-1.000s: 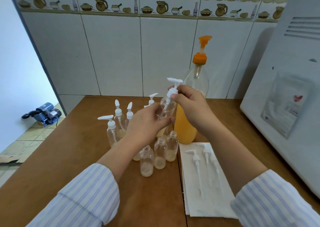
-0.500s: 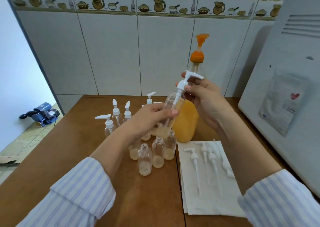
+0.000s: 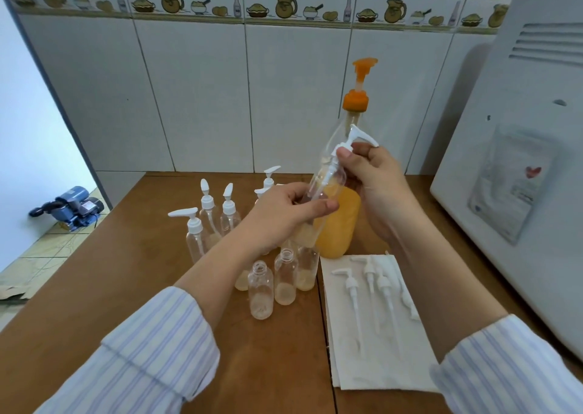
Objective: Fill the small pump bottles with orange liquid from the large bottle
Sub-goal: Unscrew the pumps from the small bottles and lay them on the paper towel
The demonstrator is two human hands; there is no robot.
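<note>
My left hand (image 3: 284, 211) grips a small clear bottle (image 3: 325, 189), held tilted above the table with a little orange liquid at its bottom. My right hand (image 3: 375, 180) pinches that bottle's white pump head (image 3: 353, 140) at the neck. Right behind stands the large bottle (image 3: 339, 224), partly filled with orange liquid, with an orange pump (image 3: 358, 95) on top. Three open small bottles (image 3: 261, 290) with some liquid stand in front. Several capped small bottles (image 3: 197, 234) stand to the left.
A white paper towel (image 3: 375, 350) on the wooden table (image 3: 110, 287) carries several loose white pumps (image 3: 351, 290). A large white appliance (image 3: 530, 161) fills the right side. A tiled wall is behind. Off the table's left edge, a blue device (image 3: 72, 207) lies on the floor.
Both hands have lifted the small bottle up and to the right and tilted it. My right hand has stayed on its pump head throughout.
</note>
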